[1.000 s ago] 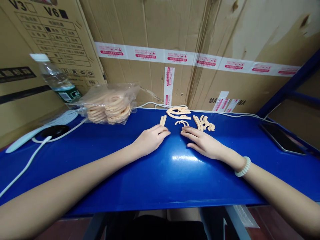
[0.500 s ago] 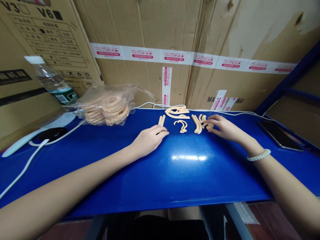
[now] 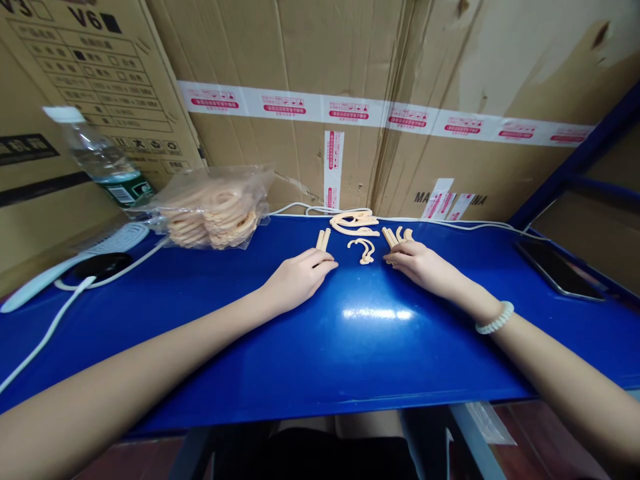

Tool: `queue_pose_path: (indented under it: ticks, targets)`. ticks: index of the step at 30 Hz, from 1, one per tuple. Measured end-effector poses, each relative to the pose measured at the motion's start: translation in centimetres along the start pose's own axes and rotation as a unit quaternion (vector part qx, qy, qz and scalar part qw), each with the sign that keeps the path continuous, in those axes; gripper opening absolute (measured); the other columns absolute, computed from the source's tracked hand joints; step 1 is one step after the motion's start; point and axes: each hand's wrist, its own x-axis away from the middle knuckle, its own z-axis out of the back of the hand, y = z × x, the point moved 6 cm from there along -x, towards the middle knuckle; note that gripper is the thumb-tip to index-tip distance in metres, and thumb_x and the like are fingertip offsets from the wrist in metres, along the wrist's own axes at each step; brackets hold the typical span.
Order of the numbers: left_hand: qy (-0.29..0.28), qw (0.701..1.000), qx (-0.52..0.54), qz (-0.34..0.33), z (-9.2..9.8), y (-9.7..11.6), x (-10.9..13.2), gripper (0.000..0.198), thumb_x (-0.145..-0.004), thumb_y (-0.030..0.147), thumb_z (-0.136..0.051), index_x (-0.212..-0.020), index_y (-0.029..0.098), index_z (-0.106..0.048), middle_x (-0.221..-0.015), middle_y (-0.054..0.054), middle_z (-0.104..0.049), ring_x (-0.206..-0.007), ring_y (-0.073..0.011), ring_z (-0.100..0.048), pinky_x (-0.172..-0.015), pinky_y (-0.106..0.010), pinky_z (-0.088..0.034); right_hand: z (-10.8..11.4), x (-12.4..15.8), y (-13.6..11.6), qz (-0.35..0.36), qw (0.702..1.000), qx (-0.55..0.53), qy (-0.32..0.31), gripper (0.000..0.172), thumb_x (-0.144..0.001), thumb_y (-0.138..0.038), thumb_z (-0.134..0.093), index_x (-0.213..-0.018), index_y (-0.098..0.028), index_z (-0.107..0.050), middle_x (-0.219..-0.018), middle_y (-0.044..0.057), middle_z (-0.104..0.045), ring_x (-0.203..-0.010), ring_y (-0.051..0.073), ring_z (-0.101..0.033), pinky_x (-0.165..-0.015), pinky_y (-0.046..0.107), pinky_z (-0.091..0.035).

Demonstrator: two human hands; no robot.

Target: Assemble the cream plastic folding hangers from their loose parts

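Note:
My left hand (image 3: 303,275) lies on the blue tabletop, fingers bent and closed over the near ends of a pair of straight beige plastic strips (image 3: 323,239). My right hand (image 3: 418,264) has its fingers closed on the near ends of slightly curved beige strips (image 3: 388,235), whose far ends stick out past it. Beside them, short curved beige pieces (image 3: 407,234) are partly covered by the same hand. Between my hands lie several beige hooks (image 3: 368,251), nested together. Farther back rest larger curved beige arms (image 3: 343,229), which look like hanger parts.
A clear bag of beige pieces (image 3: 215,213) sits at the back left, near a water bottle (image 3: 107,163), a pale brush (image 3: 123,239) and a black disc with a white cable (image 3: 103,265). A phone (image 3: 559,270) lies at right. Cardboard (image 3: 290,53) walls the back.
My right hand has moved left, from the short pieces onto the near ends of the curved strips. My left hand has stayed where it was.

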Motion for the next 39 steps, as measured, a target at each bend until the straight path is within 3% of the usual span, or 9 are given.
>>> queue_pose_path:
  ticks: [7,12,16,20,26,33,35,37,39]
  targets:
    - [-0.009,1.0,-0.001,0.001,-0.1,0.0,0.0,0.026,-0.1,0.013,-0.045,-0.115,0.014,-0.067,-0.114,-0.011,-0.071,-0.107,-0.0232,-0.066,-0.093,-0.039,-0.059,0.2,-0.3,0.6,0.003,1.0,-0.008,0.024,0.033,-0.101,-0.027,-0.043,-0.114,-0.019,-0.072,-0.113,0.015,-0.069,-0.103,0.027,-0.064,-0.091,0.045,-0.053]
    - [-0.014,1.0,-0.002,0.0,-0.1,0.0,0.0,0.026,-0.1,0.013,-0.045,-0.116,0.014,-0.066,-0.115,-0.011,-0.071,-0.109,-0.0237,-0.066,-0.092,-0.04,-0.059,1.9,1.6,4.5,-0.075,0.996,0.04,0.039,0.036,-0.095,-0.028,-0.051,-0.125,-0.017,-0.067,-0.115,0.017,-0.066,-0.105,0.032,-0.063,-0.094,0.05,-0.053]
    - [-0.015,1.0,-0.002,0.001,-0.1,0.1,0.0,0.026,-0.1,0.014,-0.046,-0.116,0.014,-0.066,-0.114,-0.011,-0.071,-0.109,-0.0236,-0.066,-0.093,-0.039,-0.059,0.7,2.8,7.2,-0.125,0.991,0.029,-0.024,0.039,-0.089,-0.03,-0.06,-0.125,-0.019,-0.068,-0.115,0.016,-0.063,-0.098,0.032,-0.066,-0.091,0.05,-0.056]
    - [-0.015,1.0,0.0,0.002,-0.1,0.0,0.0,0.027,-0.1,0.013,-0.045,-0.116,0.015,-0.066,-0.114,-0.011,-0.071,-0.109,-0.0231,-0.066,-0.093,-0.039,-0.059,0.0,2.6,7.8,-0.13,0.992,0.001,0.005,0.035,-0.09,-0.025,-0.055,-0.12,-0.021,-0.071,-0.109,0.014,-0.063,-0.093,0.028,-0.067,-0.09,0.046,-0.056]
    - [-0.007,1.0,-0.009,-0.008,-0.1,0.2,0.1,0.027,-0.1,0.014,-0.044,-0.117,0.015,-0.066,-0.114,-0.011,-0.071,-0.109,-0.0234,-0.066,-0.092,-0.039,-0.059,0.7,2.3,7.3,-0.12,0.992,-0.021,0.033,0.034,-0.089,-0.031,-0.059,-0.12,-0.021,-0.069,-0.114,0.014,-0.061,-0.1,0.03,-0.066,-0.093,0.047,-0.055]
    - [0.018,0.999,0.019,0.046,1.5,-1.7,-1.6,0.032,-0.098,0.016,-0.047,-0.127,0.014,-0.06,-0.12,-0.013,-0.069,-0.112,-0.0253,-0.064,-0.097,-0.043,-0.054,4.7,1.3,3.9,-0.119,0.974,0.017,0.194,0.026,-0.097,-0.031,-0.048,-0.104,-0.021,-0.071,-0.098,0.011,-0.066,-0.084,0.025,-0.065,-0.074,0.038,-0.054]
    - [-0.018,0.998,0.019,0.065,1.2,-3.1,-3.2,0.028,-0.097,0.019,-0.049,-0.121,0.014,-0.062,-0.119,-0.014,-0.068,-0.113,-0.0265,-0.063,-0.099,-0.044,-0.052,5.0,1.2,3.2,-0.104,0.97,0.013,0.218,0.025,-0.097,-0.029,-0.048,-0.104,-0.022,-0.07,-0.098,0.01,-0.067,-0.084,0.024,-0.065,-0.072,0.036,-0.053]
    - [-0.096,0.991,0.015,0.096,-0.1,-4.9,-5.2,0.028,-0.097,0.024,-0.051,-0.12,0.013,-0.062,-0.119,-0.015,-0.067,-0.114,-0.0278,-0.062,-0.099,-0.044,-0.05,4.9,1.1,2.8,-0.092,0.97,0.011,0.223,0.024,-0.098,-0.027,-0.047,-0.105,-0.023,-0.07,-0.098,0.009,-0.067,-0.086,0.023,-0.065,-0.073,0.036,-0.053]
    - [-0.123,0.987,0.014,0.103,-1.3,-6.3,-7.4,0.031,-0.094,0.025,-0.055,-0.122,0.013,-0.061,-0.12,-0.015,-0.066,-0.114,-0.0288,-0.062,-0.099,-0.043,-0.049,4.5,1.2,2.7,-0.089,0.971,0.006,0.22,0.024,-0.098,-0.027,-0.046,-0.105,-0.023,-0.069,-0.095,0.009,-0.067,-0.083,0.023,-0.065,-0.073,0.035,-0.052]
